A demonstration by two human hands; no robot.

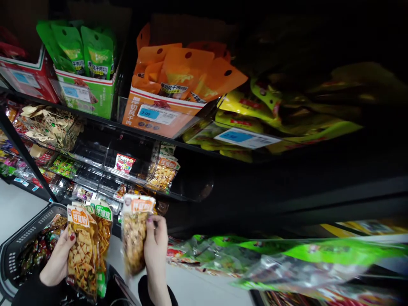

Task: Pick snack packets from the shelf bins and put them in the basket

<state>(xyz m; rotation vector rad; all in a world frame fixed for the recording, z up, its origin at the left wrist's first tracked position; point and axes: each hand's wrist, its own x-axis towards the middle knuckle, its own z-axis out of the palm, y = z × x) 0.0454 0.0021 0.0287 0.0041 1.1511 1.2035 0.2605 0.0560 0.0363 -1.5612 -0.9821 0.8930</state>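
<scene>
My left hand grips a few snack packets together. In front is a clear packet with an orange label, and behind it shows a packet with a green label. My right hand is closed on another orange-labelled snack packet, held upright by its right edge and slightly blurred. The two hands are apart, below the shelf. A similar orange-labelled packet stands in a clear shelf bin above my right hand.
At lower left is a grey shopping basket with packets inside. Overhead, a shelf bears a green box, an orange box and yellow packets. Green-topped packets hang at right, blurred. A dark upright post stands at left.
</scene>
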